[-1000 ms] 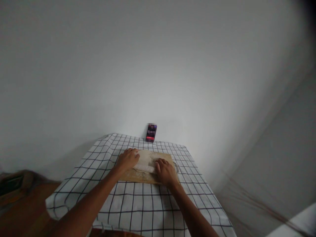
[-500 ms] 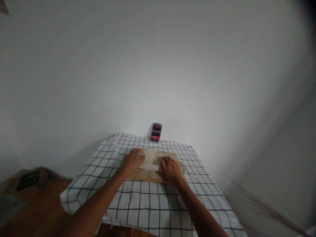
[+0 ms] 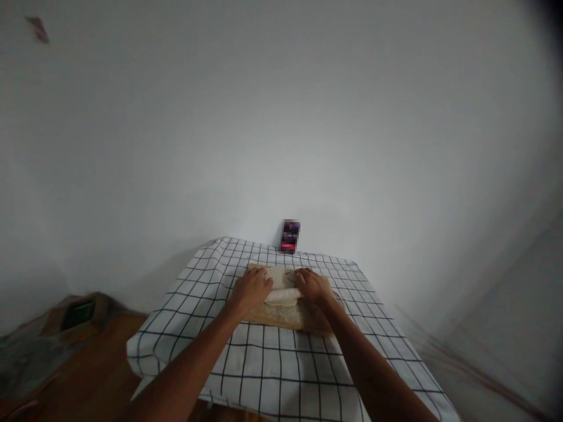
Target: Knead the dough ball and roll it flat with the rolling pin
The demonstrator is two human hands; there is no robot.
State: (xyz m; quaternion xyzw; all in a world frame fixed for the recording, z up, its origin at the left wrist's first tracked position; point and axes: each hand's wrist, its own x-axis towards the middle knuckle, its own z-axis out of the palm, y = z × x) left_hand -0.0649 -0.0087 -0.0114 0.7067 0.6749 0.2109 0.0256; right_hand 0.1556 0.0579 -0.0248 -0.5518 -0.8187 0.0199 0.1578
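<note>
A pale, flat sheet of dough (image 3: 280,275) lies on a flour-dusted wooden board (image 3: 281,318). Across its near side runs a pale cylinder (image 3: 284,296); whether this is rolled dough or a floured rolling pin, I cannot tell. My left hand (image 3: 253,287) curls over the left end of the dough, fingers pointing forward. Over the right end bends my right hand (image 3: 313,285), its fingertips on the dough near a darker patch. Both palms hide the cylinder's ends.
A black-and-white checked cloth (image 3: 264,375) covers the table under the board. Against the white wall (image 3: 281,117) leans a phone (image 3: 290,236), its screen blurred. A cardboard box (image 3: 79,316) stands low at the left.
My right hand has moved forward on the board, and the pale cylinder now shows between my hands. The whole view has shifted slightly, placing the table further right.
</note>
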